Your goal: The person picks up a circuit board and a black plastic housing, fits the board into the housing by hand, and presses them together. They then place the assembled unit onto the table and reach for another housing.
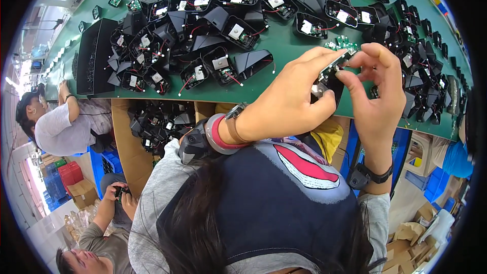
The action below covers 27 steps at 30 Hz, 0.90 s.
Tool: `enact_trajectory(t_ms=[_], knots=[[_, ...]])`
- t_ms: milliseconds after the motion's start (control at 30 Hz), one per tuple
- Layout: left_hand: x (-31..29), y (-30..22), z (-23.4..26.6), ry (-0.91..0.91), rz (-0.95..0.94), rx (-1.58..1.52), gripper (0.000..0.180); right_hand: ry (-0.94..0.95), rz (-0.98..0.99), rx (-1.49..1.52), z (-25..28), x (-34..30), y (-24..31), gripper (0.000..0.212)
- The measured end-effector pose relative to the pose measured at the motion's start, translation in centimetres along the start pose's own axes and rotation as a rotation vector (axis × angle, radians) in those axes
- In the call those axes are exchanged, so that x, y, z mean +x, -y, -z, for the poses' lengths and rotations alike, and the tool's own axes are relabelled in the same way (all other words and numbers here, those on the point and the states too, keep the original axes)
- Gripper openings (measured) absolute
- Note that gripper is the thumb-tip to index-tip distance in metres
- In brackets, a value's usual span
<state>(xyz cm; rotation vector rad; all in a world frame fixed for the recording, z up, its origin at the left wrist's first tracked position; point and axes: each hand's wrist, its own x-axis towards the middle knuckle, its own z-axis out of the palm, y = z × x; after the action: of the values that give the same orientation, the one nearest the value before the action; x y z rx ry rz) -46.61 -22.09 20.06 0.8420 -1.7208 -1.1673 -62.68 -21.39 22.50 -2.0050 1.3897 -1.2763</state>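
Observation:
A small black housing with a circuit board and metal parts is held over the front of the green table. My left hand grips it from the left, the thumb below and the fingers along its upper side. On the other side, my right hand has its thumb and index finger bent in a pinch at the housing's right edge. Whether a tiny part sits between those fingertips is hidden. Just beyond the hands, several small green circuit boards lie on the table.
Many black housings with red wires crowd the green table, left and right. A black bin stands at the left. Below the edge, a cardboard box holds more housings. Two people sit at left, one holding a small black part.

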Motion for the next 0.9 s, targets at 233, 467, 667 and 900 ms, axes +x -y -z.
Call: enact_trajectory(t_ms=[233, 467, 667, 900], knots=[[0.3, 0.7, 0.0, 0.037, -0.105, -0.132, 0.048, 0.047, -0.114, 0.112, 0.0, 0.8, 0.3, 0.036], [0.5, 0.5, -0.1, 0.03, 0.107, -0.224, 0.03, 0.047, -0.209, 0.379, 0.4, -0.4, -1.1, 0.022], [0.8, 1.4, -0.2, -0.034, -0.03, 0.001, 0.024, 0.074, -0.348, 0.58, 0.4, 0.4, -0.9, 0.012], [0.9, 1.5, 0.6, 0.079, 0.023, -0.023, 0.066, 0.198, -0.371, 0.449, 0.0, 0.8, -1.6, 0.021]])
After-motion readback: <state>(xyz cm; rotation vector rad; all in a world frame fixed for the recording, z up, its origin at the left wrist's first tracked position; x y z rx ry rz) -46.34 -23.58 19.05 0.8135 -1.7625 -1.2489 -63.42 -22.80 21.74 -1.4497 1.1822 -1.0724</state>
